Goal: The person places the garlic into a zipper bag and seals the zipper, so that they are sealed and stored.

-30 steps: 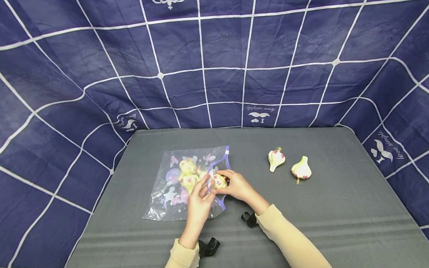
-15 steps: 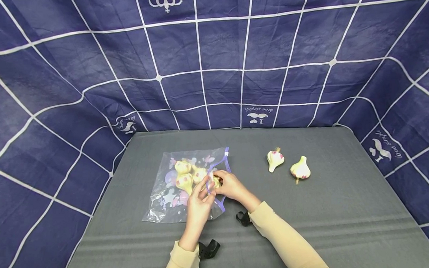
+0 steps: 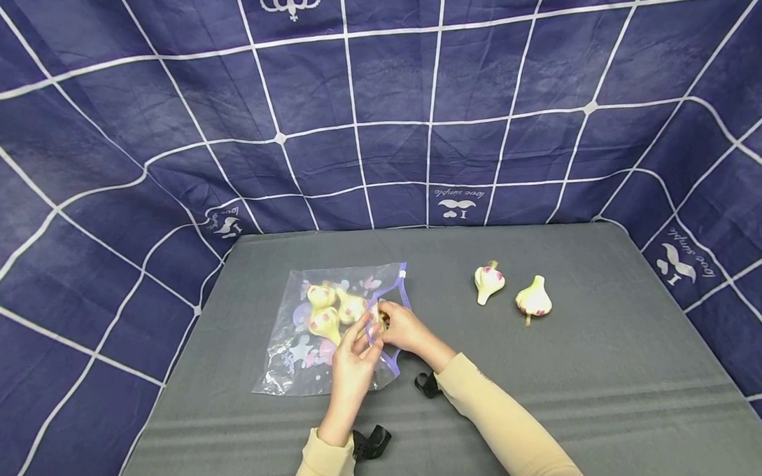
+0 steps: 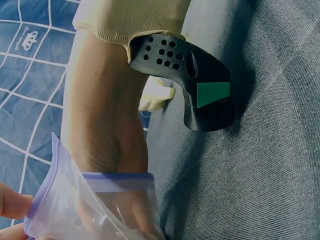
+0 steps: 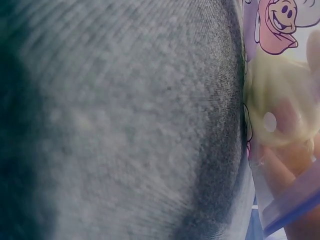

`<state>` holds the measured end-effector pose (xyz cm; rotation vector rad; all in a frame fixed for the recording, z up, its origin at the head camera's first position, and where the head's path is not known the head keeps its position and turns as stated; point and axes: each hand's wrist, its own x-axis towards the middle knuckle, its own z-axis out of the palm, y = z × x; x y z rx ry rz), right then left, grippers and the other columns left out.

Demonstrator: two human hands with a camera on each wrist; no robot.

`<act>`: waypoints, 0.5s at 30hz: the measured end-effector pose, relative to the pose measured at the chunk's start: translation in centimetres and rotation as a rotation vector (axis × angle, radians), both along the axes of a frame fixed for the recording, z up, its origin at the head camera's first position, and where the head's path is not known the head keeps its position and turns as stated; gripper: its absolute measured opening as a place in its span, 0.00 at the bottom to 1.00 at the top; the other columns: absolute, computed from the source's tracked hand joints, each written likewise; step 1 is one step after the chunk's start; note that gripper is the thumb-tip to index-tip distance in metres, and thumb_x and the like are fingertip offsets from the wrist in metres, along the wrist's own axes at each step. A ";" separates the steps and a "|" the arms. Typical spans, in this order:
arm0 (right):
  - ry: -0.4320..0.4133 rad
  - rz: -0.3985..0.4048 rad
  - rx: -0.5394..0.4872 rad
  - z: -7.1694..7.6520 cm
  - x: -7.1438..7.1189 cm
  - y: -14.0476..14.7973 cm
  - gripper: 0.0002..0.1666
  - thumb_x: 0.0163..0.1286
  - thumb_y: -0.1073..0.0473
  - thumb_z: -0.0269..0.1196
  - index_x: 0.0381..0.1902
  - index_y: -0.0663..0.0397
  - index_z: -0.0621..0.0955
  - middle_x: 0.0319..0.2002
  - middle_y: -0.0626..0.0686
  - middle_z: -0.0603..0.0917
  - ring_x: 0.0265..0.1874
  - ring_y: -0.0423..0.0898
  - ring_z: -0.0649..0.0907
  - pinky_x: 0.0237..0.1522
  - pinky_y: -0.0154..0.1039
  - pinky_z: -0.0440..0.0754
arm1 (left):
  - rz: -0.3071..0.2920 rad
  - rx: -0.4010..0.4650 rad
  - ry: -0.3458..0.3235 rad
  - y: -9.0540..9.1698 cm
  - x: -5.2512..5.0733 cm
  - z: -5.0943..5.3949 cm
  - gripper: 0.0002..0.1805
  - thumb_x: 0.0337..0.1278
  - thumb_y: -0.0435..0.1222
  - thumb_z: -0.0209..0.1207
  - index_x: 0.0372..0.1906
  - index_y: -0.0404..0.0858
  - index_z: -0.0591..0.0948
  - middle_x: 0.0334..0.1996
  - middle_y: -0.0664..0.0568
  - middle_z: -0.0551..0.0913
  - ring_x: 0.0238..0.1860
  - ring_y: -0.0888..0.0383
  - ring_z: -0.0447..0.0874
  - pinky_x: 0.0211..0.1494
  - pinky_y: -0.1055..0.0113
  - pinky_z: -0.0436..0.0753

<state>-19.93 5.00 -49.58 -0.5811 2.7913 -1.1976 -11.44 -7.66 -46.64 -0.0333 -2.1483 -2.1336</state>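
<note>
A clear zip bag (image 3: 298, 354) with purple edging and cartoon prints lies on the table, its mouth to the right. Three garlic bulbs (image 3: 324, 322) show inside it. My left hand (image 3: 353, 363) pinches the rim of its mouth; in the left wrist view, fingers (image 4: 12, 207) grip the purple edge. My right hand (image 3: 408, 331) reaches into the mouth, holding another bulb, mostly hidden by fingers and plastic. Through the bag in the right wrist view, a garlic bulb (image 5: 280, 100) appears close to fingertips.
Two loose garlic bulbs lie right of the bag: one bulb (image 3: 489, 282) and another bulb (image 3: 533, 298). Grey cloth covers the table (image 3: 604, 358). A blue curtain (image 3: 396, 154) with white lines hangs behind and along both sides.
My right hand has moved left into the bag's mouth with its bulb. The bulbs inside have shifted left and spread apart. My left hand keeps its place on the rim.
</note>
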 end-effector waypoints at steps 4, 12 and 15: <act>0.010 0.011 0.023 0.0 0.1 0.0 0.23 0.46 0.64 0.72 0.41 0.58 0.78 0.34 0.52 0.78 0.33 0.44 0.76 0.35 0.37 0.78 | 0.002 0.001 0.003 0.0 0.0 0.0 0.29 0.55 0.18 0.57 0.65 0.27 0.71 0.66 0.32 0.70 0.60 0.37 0.78 0.59 0.66 0.83; -0.007 0.027 -0.027 0.6 0.8 0.5 0.37 0.46 0.59 0.76 0.55 0.63 0.77 0.50 0.59 0.82 0.46 0.52 0.81 0.53 0.49 0.83 | 0.004 0.005 -0.012 -0.1 -0.1 0.2 0.28 0.56 0.20 0.58 0.65 0.27 0.72 0.68 0.33 0.68 0.61 0.37 0.78 0.59 0.66 0.83; -0.020 0.031 -0.083 0.9 1.2 1.0 0.40 0.49 0.60 0.77 0.60 0.65 0.75 0.56 0.62 0.80 0.52 0.55 0.82 0.57 0.48 0.83 | -0.003 0.011 -0.010 -0.1 -0.1 0.1 0.29 0.56 0.20 0.58 0.65 0.27 0.71 0.68 0.33 0.68 0.62 0.37 0.77 0.59 0.66 0.83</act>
